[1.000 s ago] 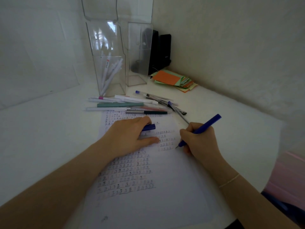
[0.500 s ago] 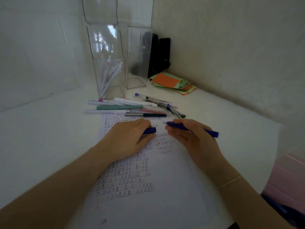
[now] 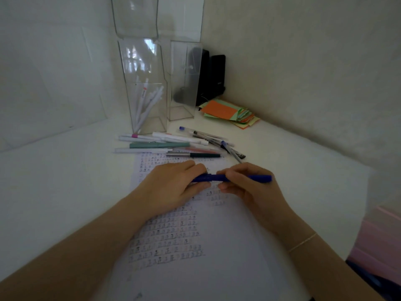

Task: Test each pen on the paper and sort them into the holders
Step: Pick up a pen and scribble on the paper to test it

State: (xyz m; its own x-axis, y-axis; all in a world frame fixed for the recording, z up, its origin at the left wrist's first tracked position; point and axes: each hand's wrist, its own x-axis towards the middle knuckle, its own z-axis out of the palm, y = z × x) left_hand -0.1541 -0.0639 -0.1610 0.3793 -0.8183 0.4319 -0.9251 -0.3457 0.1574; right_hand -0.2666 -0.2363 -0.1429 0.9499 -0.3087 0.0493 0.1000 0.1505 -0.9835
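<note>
My forearms are bare, without sleeves, and I wear a thin pale bracelet on my right wrist.

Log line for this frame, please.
step: capping blue pen | left hand: holds cap | right hand: holds barrel | over paper | left holder: white pens

A loose stack of coloured paper notes, orange on top with green and yellow sheets below, lies on the white desk near the back corner. Just behind it, two black box-shaped objects stand upright against the cream wall. At the right edge, beyond the desk, a pink surface shows, blurred.
</note>
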